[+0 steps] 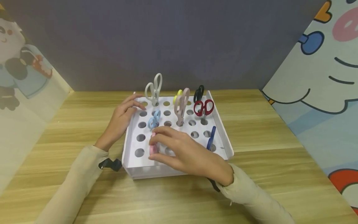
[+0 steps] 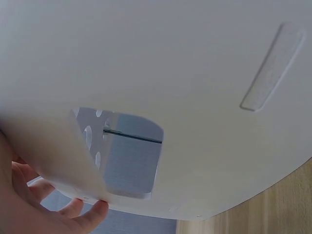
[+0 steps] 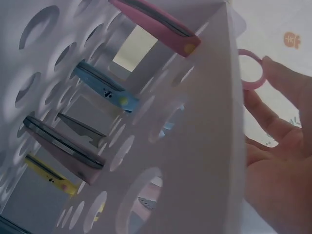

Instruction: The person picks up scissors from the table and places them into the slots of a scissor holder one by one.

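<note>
A white rack point(image 1: 145, 162) with rows of round holes stands on the table. My right hand point(image 1: 185, 152) pinches the handle of the pink scissors point(image 1: 153, 149) at the rack's front left. In the right wrist view, thumb and finger meet the pink handle ring point(image 3: 262, 82), while the covered pink blades point(image 3: 161, 24) sit inside the rack. My left hand point(image 1: 118, 118) rests on the rack's left edge, fingers stretched over its far-left corner. The left wrist view has those fingertips point(image 2: 100, 208) touching the rack's side. Just behind the pink pair stand light blue scissors point(image 1: 151, 123).
Other scissors stand upright in the holes: white point(image 1: 155, 90), yellow point(image 1: 179, 92), pale pink point(image 1: 180, 107), black point(image 1: 198, 95), red point(image 1: 204, 110) and a dark blue handle point(image 1: 211, 138). Raised side walls point(image 1: 222, 127) edge the rack. A grey panel point(image 1: 167, 46) closes the table's back.
</note>
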{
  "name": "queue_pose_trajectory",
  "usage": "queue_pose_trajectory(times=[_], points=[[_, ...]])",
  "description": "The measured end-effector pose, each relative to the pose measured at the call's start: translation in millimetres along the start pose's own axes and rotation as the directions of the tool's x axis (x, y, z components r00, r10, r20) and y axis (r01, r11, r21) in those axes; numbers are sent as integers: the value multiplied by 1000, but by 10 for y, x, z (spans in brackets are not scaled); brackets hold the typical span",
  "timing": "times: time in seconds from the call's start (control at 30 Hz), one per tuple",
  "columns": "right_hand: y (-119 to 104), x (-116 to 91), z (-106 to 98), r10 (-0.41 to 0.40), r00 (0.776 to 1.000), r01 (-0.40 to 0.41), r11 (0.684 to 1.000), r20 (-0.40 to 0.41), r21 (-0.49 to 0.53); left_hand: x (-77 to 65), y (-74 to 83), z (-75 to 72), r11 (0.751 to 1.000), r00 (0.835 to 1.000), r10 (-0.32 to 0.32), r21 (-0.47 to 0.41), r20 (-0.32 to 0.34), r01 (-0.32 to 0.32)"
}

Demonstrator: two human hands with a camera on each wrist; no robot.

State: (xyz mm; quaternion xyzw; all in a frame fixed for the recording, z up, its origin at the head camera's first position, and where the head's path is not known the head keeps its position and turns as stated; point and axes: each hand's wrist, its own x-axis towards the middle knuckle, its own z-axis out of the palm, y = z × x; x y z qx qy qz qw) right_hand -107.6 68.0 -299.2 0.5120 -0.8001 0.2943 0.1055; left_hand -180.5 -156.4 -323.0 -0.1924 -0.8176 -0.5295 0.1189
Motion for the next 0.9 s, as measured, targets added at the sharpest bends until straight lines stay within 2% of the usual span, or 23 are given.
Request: queue_pose_trajectory(times=[0.4,0.53,0.7,0.9], points=[[-64,-26,-24,86,986,-87,996,140,-1,-22,51,-16,1000,1000,-19,21,-8,19],[-96,-9,-7,96,986,-91,995,140,-38,-28,46,-38,999,1000,-28,26,-6,28],[-125,7,30,111,985,-92,986,134,-142,-41,24,-51,999,999,-33,28,-10,34],[-113,-17,-48,125,983,-107,986,137,-130,-22,-3,-26,999,999,-32,7,-5,32]])
